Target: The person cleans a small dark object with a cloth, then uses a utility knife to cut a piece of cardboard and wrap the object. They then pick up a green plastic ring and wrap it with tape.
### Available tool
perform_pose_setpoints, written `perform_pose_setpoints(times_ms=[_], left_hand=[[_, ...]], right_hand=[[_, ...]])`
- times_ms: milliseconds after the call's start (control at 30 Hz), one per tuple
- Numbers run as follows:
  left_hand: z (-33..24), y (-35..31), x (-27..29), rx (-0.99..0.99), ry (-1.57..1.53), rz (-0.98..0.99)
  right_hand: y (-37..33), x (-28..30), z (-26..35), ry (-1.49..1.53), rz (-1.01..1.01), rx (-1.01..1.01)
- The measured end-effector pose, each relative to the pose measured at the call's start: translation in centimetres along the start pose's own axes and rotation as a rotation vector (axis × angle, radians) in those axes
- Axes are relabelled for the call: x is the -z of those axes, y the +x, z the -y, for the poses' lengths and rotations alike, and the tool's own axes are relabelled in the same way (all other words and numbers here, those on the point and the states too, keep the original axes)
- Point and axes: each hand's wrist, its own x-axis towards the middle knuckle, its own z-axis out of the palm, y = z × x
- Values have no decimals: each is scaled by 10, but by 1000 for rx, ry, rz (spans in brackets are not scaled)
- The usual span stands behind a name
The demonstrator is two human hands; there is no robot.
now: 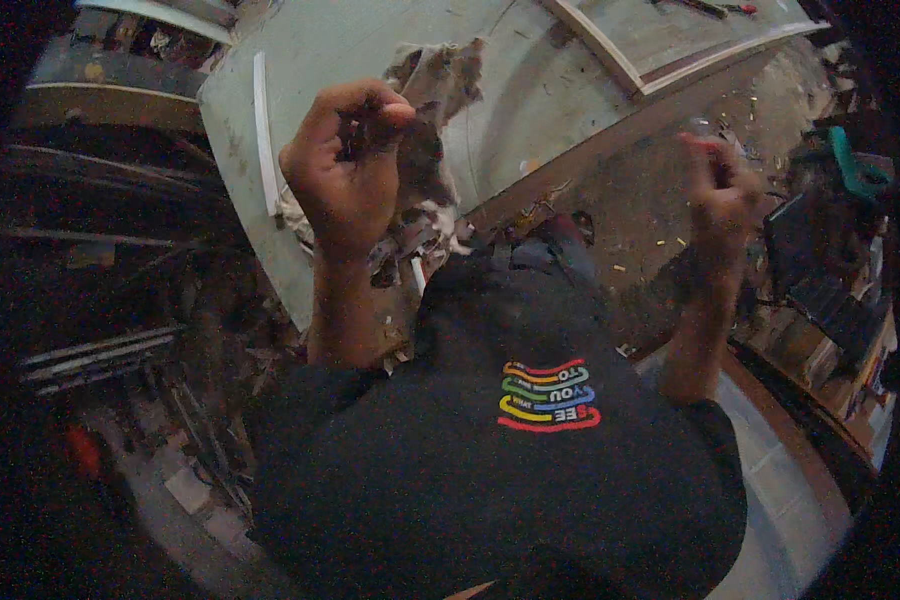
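Note:
My left hand (345,175) is raised above the pale green tabletop (330,50), its fingers curled in toward the thumb. Whatever it may hold is hidden by the fingers. A crumpled, stained brown-grey rag (432,95) lies on the tabletop just beyond and beside this hand. Out to the right, over the floor, my right hand (722,200) is closed and slightly blurred. At its fingertips is a small red thing (705,143) with a paler, shiny part; its kind cannot be made out.
A wooden frame (620,65) lies at the table's far right, with a hand tool (705,8) within it. One white strip (265,130) rests along the left edge. Dark shelves with long bars (100,355) stand left. A green object (855,165) and clutter line the right.

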Motion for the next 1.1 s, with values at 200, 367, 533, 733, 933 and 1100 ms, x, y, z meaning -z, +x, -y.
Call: perform_pose_setpoints(times_ms=[200,367,533,733,933,1100], left_hand=[[0,29,-24,-228,120,32],[1,33,-37,-193,77,80],[-15,32,-46,-5,12,171],[-36,16,-33,-298,261,199],[-19,-24,-60,-135,-406,71],[-11,-24,-56,-122,-405,130]], right_hand=[[-48,-42,89,318,251,44],[-45,-69,102,118,263,332],[-45,-85,116,49,376,438],[-29,-88,136,81,298,381],[-19,-80,135,189,82,562],[-18,-72,141,307,53,684]])
